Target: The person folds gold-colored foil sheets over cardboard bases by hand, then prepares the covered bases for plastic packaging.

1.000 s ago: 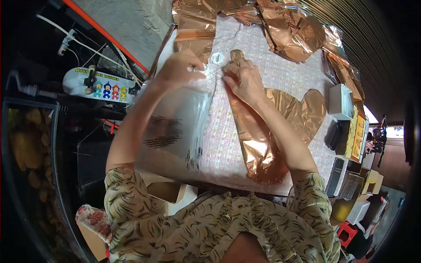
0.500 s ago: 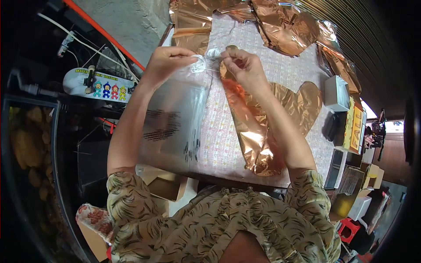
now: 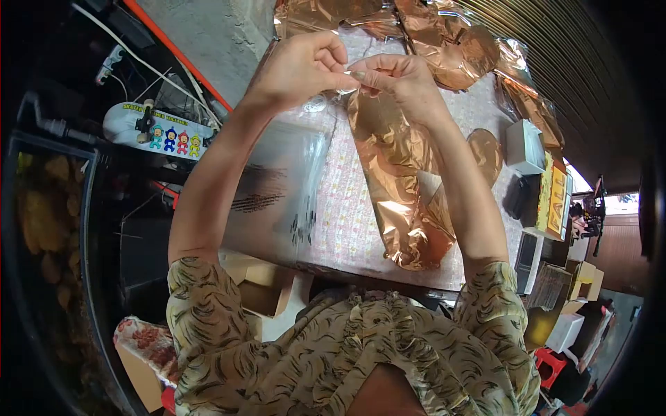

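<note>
My left hand [image 3: 302,68] and my right hand [image 3: 415,89] meet above the far part of the table, fingertips pinched close together. Between them shows a small, thin white strip [image 3: 347,72]; the fingers hide most of it. Just under my right hand lies the upper end of a flat, uninflated copper foil balloon [image 3: 399,187], which stretches towards me across the cloth. Whether my right fingers also hold its edge is hidden. A loose coil of white string [image 3: 314,105] rests on the table below my left wrist.
More copper foil balloons [image 3: 454,52] lie along the table's far side. Clear plastic sheeting [image 3: 277,208] covers the left part of the patterned tablecloth [image 3: 343,229]. At the right stand a white box [image 3: 524,147] and a yellow box [image 3: 555,201]. A skateboard [image 3: 159,130] is at the left.
My left hand has moved right and away from the white string coil, and now meets my right hand. The foil balloon has shifted slightly, and its top end lies under my right hand.
</note>
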Demonstrator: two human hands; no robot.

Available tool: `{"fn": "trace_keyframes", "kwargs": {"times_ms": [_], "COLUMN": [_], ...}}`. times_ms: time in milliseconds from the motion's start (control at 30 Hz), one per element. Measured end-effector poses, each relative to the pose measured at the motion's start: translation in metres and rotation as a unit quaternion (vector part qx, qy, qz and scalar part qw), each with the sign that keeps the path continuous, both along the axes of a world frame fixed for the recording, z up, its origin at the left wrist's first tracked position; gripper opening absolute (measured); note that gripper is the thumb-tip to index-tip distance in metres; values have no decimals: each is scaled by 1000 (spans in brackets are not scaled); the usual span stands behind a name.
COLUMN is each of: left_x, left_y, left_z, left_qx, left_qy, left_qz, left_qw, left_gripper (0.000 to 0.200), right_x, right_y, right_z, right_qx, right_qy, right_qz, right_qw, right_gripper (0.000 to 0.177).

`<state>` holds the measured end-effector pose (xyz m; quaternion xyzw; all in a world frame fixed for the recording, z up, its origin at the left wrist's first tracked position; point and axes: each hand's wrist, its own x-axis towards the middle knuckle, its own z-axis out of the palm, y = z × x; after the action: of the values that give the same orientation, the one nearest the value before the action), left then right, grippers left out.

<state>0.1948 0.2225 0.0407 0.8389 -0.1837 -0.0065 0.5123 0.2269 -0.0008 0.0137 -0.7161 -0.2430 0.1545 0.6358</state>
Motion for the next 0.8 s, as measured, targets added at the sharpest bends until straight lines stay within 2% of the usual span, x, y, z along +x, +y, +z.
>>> {"fn": "trace_keyframes", "kwargs": {"times_ms": [67,133,167,233,267,300,400,433,500,533,567,633,667,700,800], "left_x": [-2,-5,-7,-12,-15,-17,-8,-7,-5,-7,-10,-16,-17,-19,-36], "left_y": [-5,-11,-15,-20,-21,-21,-15,-14,-13,-14,-16,-21,-25,-28,-41], "left_z": [13,27,34,45,50,55,43,40,30,30,28,26,24,22,29], "left_qx": [-37,-72,-82,-91,-98,-106,-171,-204,-192,-179,-179,-94,-90,-89,-50], "left_qy": [2,5,-4,-18,-30,-43,-38,-25,-38,-48,-48,-37,-33,-33,-7], "left_qz": [-14,-31,-21,-14,12,39,58,80,100,119,119,114,107,105,10], "left_qw": [999,997,996,996,995,993,983,975,976,975,975,988,990,990,999], "left_gripper": [24,25,24,23,22,21,19,18,17,17,17,16,16,16,16], "right_x": [4,3,0,-10,-18,-27,-50,-56,-65,-69,-75,-89,-97,-98,-92], "right_y": [-4,-6,-6,-3,-2,-4,-11,-13,-18,-18,-19,-21,-22,-23,-29], "right_z": [7,7,9,13,19,22,27,28,29,32,34,42,65,70,81], "right_qx": [-18,42,41,172,174,176,28,29,-144,-214,-215,-275,-345,-345,-322], "right_qy": [3,-70,-74,90,92,88,9,6,-113,-196,-196,-354,-332,-331,-352], "right_qz": [25,-15,-17,13,52,52,37,37,-13,-40,-40,-61,-16,-18,-14], "right_qw": [1000,997,996,981,979,979,999,999,983,956,956,892,878,878,878], "right_gripper": [33,45,45,54,47,47,30,30,28,26,26,21,18,18,17]}}
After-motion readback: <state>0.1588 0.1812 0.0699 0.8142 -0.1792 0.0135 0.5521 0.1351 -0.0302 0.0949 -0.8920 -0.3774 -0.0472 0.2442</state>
